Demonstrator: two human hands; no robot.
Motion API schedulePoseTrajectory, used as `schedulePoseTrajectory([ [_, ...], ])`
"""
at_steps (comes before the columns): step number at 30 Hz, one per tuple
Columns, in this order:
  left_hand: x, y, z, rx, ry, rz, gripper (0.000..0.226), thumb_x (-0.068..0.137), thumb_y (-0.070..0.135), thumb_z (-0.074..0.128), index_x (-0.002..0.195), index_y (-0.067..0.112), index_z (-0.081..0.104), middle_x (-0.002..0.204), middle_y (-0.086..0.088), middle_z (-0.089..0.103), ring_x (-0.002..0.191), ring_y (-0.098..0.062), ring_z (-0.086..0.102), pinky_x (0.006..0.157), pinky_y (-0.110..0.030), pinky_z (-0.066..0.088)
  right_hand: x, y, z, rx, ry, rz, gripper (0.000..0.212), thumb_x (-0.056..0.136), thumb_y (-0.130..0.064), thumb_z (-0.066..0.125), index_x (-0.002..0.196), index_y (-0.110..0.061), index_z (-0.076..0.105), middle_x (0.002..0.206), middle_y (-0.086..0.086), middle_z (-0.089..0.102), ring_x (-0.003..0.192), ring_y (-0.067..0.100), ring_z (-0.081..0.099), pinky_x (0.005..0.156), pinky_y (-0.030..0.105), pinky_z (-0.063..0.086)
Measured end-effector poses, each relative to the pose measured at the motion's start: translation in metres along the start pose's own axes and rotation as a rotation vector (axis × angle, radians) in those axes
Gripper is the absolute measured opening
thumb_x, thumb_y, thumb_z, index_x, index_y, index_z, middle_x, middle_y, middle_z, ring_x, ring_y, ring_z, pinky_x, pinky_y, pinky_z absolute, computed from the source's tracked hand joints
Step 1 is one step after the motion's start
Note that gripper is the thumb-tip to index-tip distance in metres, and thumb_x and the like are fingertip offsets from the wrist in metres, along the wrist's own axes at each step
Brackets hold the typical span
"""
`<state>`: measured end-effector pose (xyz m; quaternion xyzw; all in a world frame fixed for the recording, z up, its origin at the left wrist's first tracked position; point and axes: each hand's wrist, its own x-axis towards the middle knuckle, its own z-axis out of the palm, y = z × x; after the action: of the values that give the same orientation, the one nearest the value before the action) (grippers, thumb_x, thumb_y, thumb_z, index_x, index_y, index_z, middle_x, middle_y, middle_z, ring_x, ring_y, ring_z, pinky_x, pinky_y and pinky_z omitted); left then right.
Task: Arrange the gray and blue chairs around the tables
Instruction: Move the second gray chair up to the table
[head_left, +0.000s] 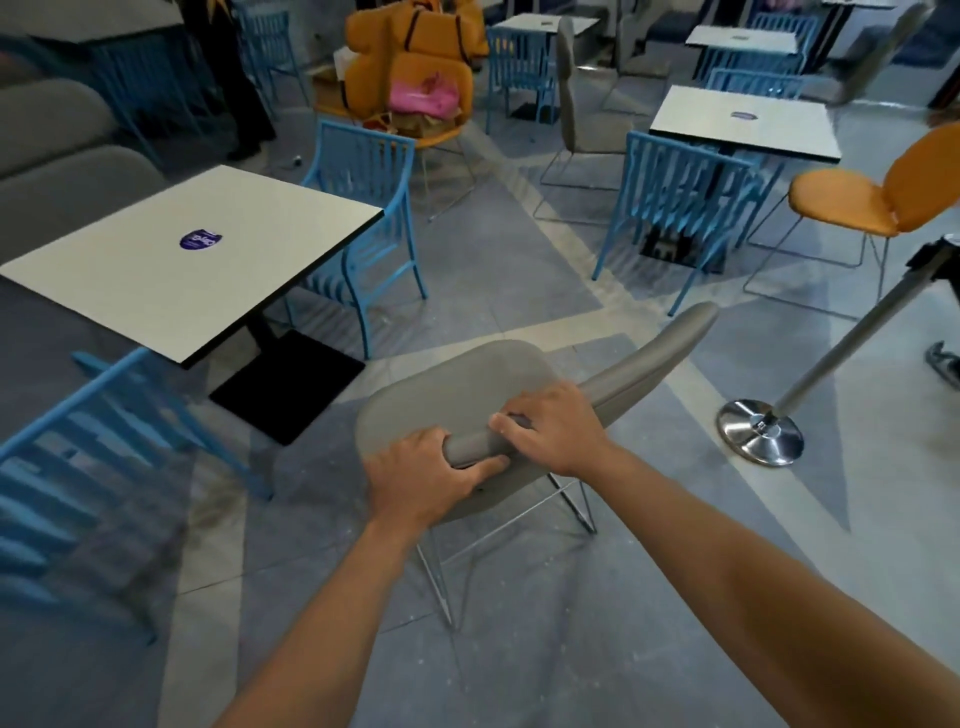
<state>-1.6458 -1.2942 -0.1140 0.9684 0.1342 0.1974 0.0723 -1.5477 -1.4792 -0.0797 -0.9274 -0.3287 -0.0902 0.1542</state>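
A gray chair (467, 384) with thin metal legs stands on the floor in the middle, tilted, its backrest top toward me. My left hand (421, 480) and my right hand (550, 431) both grip the top edge of its backrest. To the left is a white square table (156, 275) with a purple sticker. One blue chair (363, 208) sits at the table's far right side. Another blue chair (67, 467) stands at its near corner.
A chrome barrier post (761, 431) with a round base stands right of the gray chair. An orange chair (878, 192) and a blue chair (680, 197) sit by a second white table (743, 122). Stacked orange chairs (415, 62) stand at the back. Gray seating lines the left edge.
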Motion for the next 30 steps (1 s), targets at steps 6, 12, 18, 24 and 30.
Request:
schedulePoseTrajectory([
  [6, -0.017, 0.015, -0.01, -0.014, -0.128, -0.038, 0.089, 0.06, 0.108, 0.035, 0.086, 0.027, 0.064, 0.095, 0.003, 0.075, 0.089, -0.028, 0.071, 0.069, -0.037, 0.05, -0.018, 0.002, -0.009, 0.01, -0.036, 0.006, 0.041, 0.101, -0.051, 0.05, 0.089, -0.023, 0.076, 0.091, -0.002, 0.075, 0.089, 0.023, 0.066, 0.087, 0.041, 0.046],
  [12, -0.005, 0.045, -0.013, -0.078, -0.206, 0.194, 0.062, 0.085, 0.08, 0.054, 0.109, 0.023, 0.059, 0.112, -0.002, 0.07, 0.1, -0.028, 0.066, 0.081, -0.039, 0.051, -0.027, 0.022, -0.011, -0.002, -0.025, 0.082, 0.05, 0.103, -0.061, 0.037, 0.098, -0.025, 0.071, 0.102, 0.0, 0.071, 0.101, 0.024, 0.059, 0.106, 0.045, 0.036],
  [18, 0.021, 0.117, 0.005, 0.013, -0.248, 0.29, 0.056, 0.094, 0.066, 0.053, 0.116, 0.014, 0.057, 0.116, -0.01, 0.069, 0.103, -0.032, 0.066, 0.081, -0.041, 0.049, -0.023, 0.088, -0.024, 0.001, -0.038, 0.125, 0.061, 0.098, -0.076, 0.029, 0.105, -0.031, 0.071, 0.11, -0.008, 0.067, 0.112, 0.016, 0.055, 0.121, 0.047, 0.022],
  [24, 0.048, 0.18, 0.03, 0.124, -0.226, 0.28, 0.06, 0.093, 0.074, 0.048, 0.107, 0.017, 0.055, 0.104, -0.008, 0.07, 0.089, -0.029, 0.07, 0.062, -0.037, 0.037, -0.01, 0.176, -0.039, -0.022, -0.052, 0.018, 0.062, 0.098, -0.078, 0.029, 0.108, -0.032, 0.07, 0.109, -0.008, 0.068, 0.107, 0.015, 0.055, 0.111, 0.043, 0.033],
  [30, 0.055, 0.204, 0.04, 0.274, -0.154, 0.201, 0.066, 0.086, 0.085, 0.048, 0.096, 0.021, 0.061, 0.082, -0.002, 0.072, 0.063, -0.023, 0.068, 0.049, -0.031, 0.034, 0.019, 0.227, -0.039, -0.142, 0.002, -0.139, 0.068, 0.105, -0.064, 0.019, 0.072, -0.025, 0.064, 0.072, -0.004, 0.066, 0.067, 0.017, 0.054, 0.081, 0.04, 0.042],
])
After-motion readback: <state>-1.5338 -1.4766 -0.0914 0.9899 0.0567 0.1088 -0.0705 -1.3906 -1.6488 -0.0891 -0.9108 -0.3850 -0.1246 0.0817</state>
